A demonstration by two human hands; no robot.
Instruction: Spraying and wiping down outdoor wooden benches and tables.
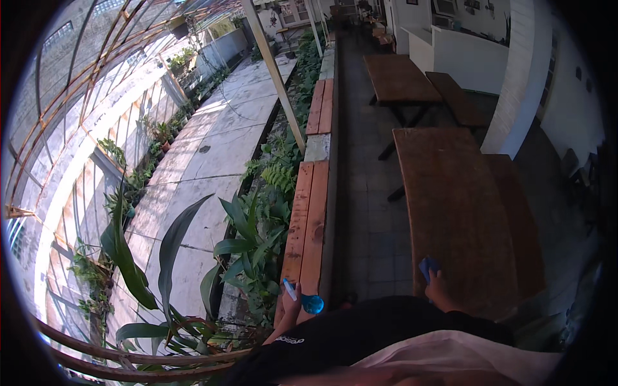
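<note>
Holding a blue spray bottle point(313, 304) and a bunched blue cloth point(428, 267), one per hand, between planks and table.
Left hand point(291, 307) closed round the bottle's neck, over the wooden planks point(304, 235), likely keeping its sprayer within finger reach. Right hand point(439, 289) grasping the cloth over the near left part of the wooden table point(460, 193), bunched probably for a compact hold; contact with the tabletop, can't tell. Leafy plants point(248, 241) beyond the planks.
</note>
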